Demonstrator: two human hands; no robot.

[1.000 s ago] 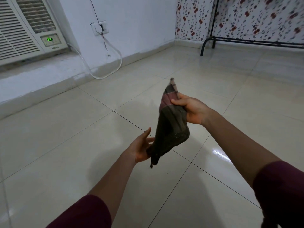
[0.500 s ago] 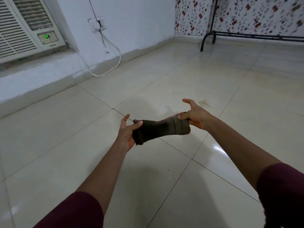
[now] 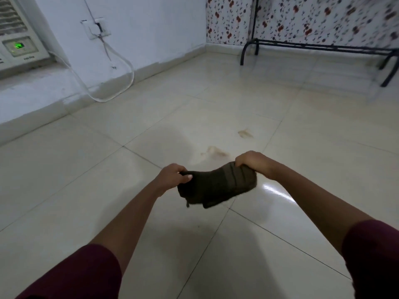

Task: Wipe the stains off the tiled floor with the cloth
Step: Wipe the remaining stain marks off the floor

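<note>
A dark brown-green cloth (image 3: 218, 185) is folded into a thick bundle and held above the cream tiled floor (image 3: 86, 180). My left hand (image 3: 172, 175) grips its left end, my right hand (image 3: 254, 164) grips its right end. Two brownish stains mark the floor just beyond the hands: a stain (image 3: 216, 152) right behind the cloth and a second stain (image 3: 245, 133) a little farther right. The cloth hangs in the air, apart from the tiles.
A window air conditioner (image 3: 19, 48) sits on a ledge at the far left, with a white cable (image 3: 121, 83) looping down to the floor from a wall socket (image 3: 97, 29). A black metal rack (image 3: 323, 48) stands before the floral wall at the back right.
The cloth hung upright from my right hand; both hands have since folded it into a horizontal bundle and lowered it. The view has tilted down, revealing both stains.
</note>
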